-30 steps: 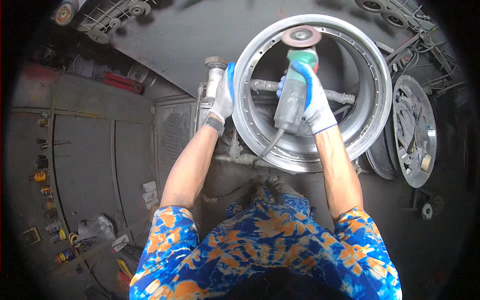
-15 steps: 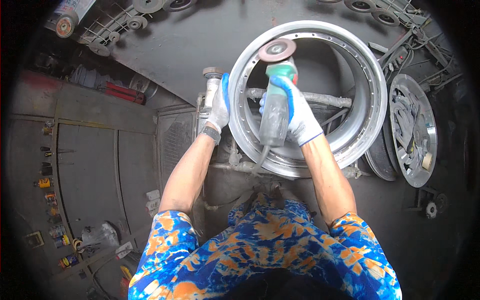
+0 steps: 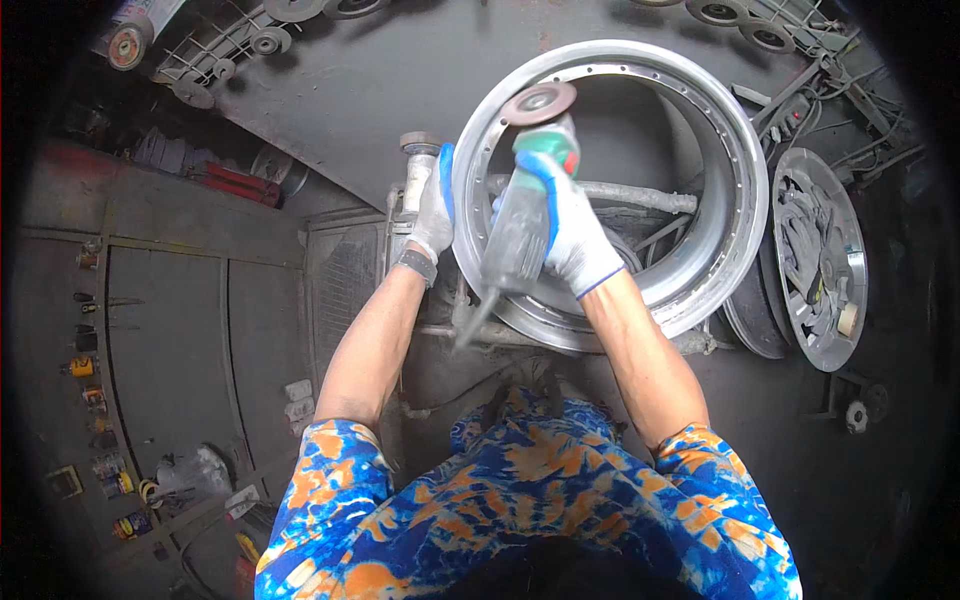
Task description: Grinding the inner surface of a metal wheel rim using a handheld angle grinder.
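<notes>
A silver wheel rim with holes around its inner lip stands in front of me. My right hand, in a white and blue glove, is closed round the green and grey body of an angle grinder. Its brown round disc is over the rim's upper left part; whether it touches cannot be told. The grinder's body and cord are blurred. My left hand, gloved too, rests with fingers stretched along the rim's left outer side. A second, pale grinder is just beside it, partly hidden by the hand.
Pale pipe supports run behind and under the rim. On the right, a round metal dish holds gloves and loose pieces. Several discs hang on a wire rack at the upper left. Cables tangle at the upper right.
The grinder has shifted left, its back end swinging left and its disc slightly down. My right hand moved with it. My left hand stays at the rim's side.
</notes>
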Tool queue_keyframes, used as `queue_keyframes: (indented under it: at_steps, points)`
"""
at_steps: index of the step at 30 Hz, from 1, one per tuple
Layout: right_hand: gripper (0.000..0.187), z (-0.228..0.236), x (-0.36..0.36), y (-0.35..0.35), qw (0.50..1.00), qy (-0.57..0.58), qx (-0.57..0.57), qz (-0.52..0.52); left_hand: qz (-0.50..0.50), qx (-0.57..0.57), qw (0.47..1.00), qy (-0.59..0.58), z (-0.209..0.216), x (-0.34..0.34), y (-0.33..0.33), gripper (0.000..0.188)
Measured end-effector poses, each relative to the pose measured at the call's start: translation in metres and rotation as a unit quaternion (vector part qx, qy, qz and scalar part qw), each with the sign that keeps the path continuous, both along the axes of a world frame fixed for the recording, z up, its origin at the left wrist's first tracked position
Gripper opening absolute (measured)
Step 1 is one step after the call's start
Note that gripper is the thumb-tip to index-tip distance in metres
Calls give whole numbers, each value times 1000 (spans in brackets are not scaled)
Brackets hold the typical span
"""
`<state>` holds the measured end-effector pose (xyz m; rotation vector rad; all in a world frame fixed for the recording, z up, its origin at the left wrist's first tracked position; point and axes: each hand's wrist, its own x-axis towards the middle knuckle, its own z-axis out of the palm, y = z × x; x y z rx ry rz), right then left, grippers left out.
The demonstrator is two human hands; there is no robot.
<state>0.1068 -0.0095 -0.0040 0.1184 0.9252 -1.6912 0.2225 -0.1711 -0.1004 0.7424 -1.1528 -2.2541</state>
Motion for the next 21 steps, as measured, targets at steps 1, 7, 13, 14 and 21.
queue_keyframes:
  at_steps: [1, 7, 13, 14, 21]
  points:
    - [42, -3, 3, 3, 999, 38, 17, 22, 9, -8, 1000, 6, 2, -1, 3, 45]
    - [44, 9, -2, 1, 999, 35, 26, 30, 20, -22, 999, 17, 0, -1, 1, 44]
    - [44, 13, -9, -8, 999, -14, 11, -29, 17, -46, 999, 7, -14, 3, -2, 44]
    - [42, 10, 1, -7, 1000, -7, 24, -16, 21, -39, 999, 18, -17, 5, -3, 44]
    - [38, -45, 50, 41, 926, 347, 81, 125, -3, 11, 998, 64, 18, 1, 16, 41]
